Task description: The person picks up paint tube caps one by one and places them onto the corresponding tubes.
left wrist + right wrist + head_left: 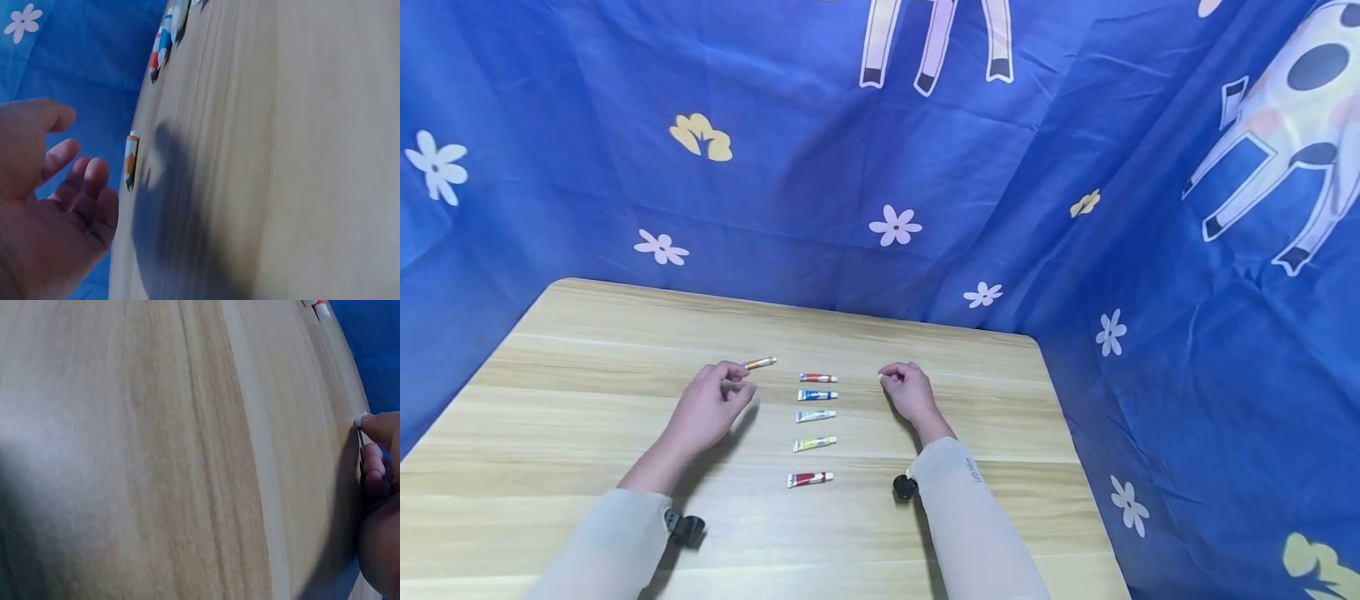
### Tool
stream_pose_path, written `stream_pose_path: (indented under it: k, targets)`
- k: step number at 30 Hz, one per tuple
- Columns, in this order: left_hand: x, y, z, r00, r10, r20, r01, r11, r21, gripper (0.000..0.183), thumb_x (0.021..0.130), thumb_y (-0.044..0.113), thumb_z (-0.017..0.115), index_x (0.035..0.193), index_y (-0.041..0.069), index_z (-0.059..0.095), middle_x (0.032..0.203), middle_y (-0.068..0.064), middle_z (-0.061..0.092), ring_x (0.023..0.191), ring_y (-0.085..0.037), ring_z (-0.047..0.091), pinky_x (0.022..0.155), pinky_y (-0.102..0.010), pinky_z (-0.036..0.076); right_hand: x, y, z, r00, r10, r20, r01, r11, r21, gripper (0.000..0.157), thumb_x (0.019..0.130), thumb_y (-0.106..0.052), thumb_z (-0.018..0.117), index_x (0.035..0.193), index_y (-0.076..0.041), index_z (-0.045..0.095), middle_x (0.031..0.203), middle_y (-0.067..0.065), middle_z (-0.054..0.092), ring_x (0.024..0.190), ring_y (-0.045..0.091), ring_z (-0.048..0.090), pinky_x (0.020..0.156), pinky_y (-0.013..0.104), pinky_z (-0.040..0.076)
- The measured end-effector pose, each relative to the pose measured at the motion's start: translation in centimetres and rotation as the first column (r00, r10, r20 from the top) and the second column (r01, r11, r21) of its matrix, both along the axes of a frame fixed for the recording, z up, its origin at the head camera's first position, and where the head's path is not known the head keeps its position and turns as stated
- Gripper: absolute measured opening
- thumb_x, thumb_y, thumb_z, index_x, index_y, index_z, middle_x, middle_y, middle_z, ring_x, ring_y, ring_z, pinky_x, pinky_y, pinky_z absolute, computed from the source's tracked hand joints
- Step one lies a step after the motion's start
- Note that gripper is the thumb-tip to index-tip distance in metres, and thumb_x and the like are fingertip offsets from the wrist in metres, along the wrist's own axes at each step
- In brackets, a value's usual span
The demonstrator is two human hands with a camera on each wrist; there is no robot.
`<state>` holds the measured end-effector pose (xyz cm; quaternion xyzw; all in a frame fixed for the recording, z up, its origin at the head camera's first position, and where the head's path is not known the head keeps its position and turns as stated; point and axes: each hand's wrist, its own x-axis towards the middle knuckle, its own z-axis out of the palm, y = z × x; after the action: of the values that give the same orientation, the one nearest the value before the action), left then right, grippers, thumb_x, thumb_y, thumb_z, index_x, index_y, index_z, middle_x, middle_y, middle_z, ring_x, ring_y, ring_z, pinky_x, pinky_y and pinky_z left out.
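Held between the thumb and fingertips of my right hand is a small white piece that looks like a tube cap; the fingers hide whatever else is there. My left hand hovers with loosely bent fingers and holds nothing. Just beyond its fingertips an orange-brown paint tube lies on the table, seen apart from the hand in the left wrist view. Between the hands a column of tubes runs toward me: orange-red, blue, pale grey, yellow-green and dark red.
The light wood table has rounded far corners. Blue cloth printed with flowers and spotted animals hangs behind it and along both sides. A black wrist camera sits below the right sleeve, another at the left cuff.
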<state>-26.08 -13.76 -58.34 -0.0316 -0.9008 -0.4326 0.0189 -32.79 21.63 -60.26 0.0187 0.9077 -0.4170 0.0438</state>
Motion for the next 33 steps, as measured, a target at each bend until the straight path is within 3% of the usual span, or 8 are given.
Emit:
stream_pose_path:
  k: [8,13,19,27,33]
  targets:
    - [-2.5,-0.2,-0.9,1.000,0.024,0.003,-0.024,0.999,-0.030,0.038,0.104,0.025,0.070,0.129,-0.004,0.065,0.126,-0.028,0.058,0.095,-0.030,0.064,0.081,-0.038,0.049,-0.1,-0.1,0.0,1.000,0.002,0.005,-0.002,1.000,-0.015,0.015,0.107,-0.022,0.070,0.112,-0.013,0.082,0.098,0.000,0.059,0.087,0.013,0.057,0.081,0.027,0.050]
    - [-3.7,0.0,-1.7,1.000,0.017,0.017,-0.016,0.997,-0.072,0.041,0.102,0.026,0.072,0.128,-0.005,0.064,0.122,-0.027,0.058,0.109,-0.039,0.057,0.090,-0.054,0.051,-0.2,-0.2,-0.1,1.000,-0.007,0.000,0.007,1.000,-0.016,0.015,0.107,-0.021,0.070,0.112,-0.013,0.082,0.099,0.001,0.061,0.089,0.014,0.059,0.083,0.029,0.051]
    - [-4.9,0.5,-1.4,0.998,-0.018,0.056,0.025,0.989,-0.143,0.052,0.101,0.027,0.071,0.138,-0.008,0.057,0.137,-0.038,0.054,0.124,-0.053,0.057,0.107,-0.070,0.048,-0.3,0.3,-0.1,1.000,-0.016,0.008,0.016,1.000,-0.007,0.015,0.108,-0.022,0.069,0.112,-0.014,0.081,0.099,0.000,0.060,0.089,0.014,0.059,0.081,0.028,0.051]
    - [-5.5,0.6,-0.9,0.997,-0.066,0.040,0.073,0.969,-0.238,0.039,0.103,0.017,0.068,0.132,-0.007,0.059,0.123,-0.036,0.061,0.111,-0.051,0.064,0.098,-0.069,0.053,-0.4,0.4,-0.2,1.000,-0.009,-0.002,0.009,1.000,0.020,0.015,0.107,-0.022,0.069,0.111,-0.014,0.081,0.099,0.000,0.061,0.089,0.013,0.059,0.081,0.027,0.051]
    - [-5.5,0.9,-1.3,0.997,-0.074,0.037,0.081,0.957,-0.278,0.028,0.104,0.012,0.067,0.125,-0.006,0.061,0.120,-0.033,0.060,0.109,-0.048,0.064,0.090,-0.065,0.056,-0.3,0.5,-0.5,1.000,-0.022,0.000,0.022,0.999,0.035,0.015,0.108,-0.021,0.068,0.112,-0.013,0.080,0.101,0.001,0.061,0.091,0.013,0.060,0.083,0.027,0.052]
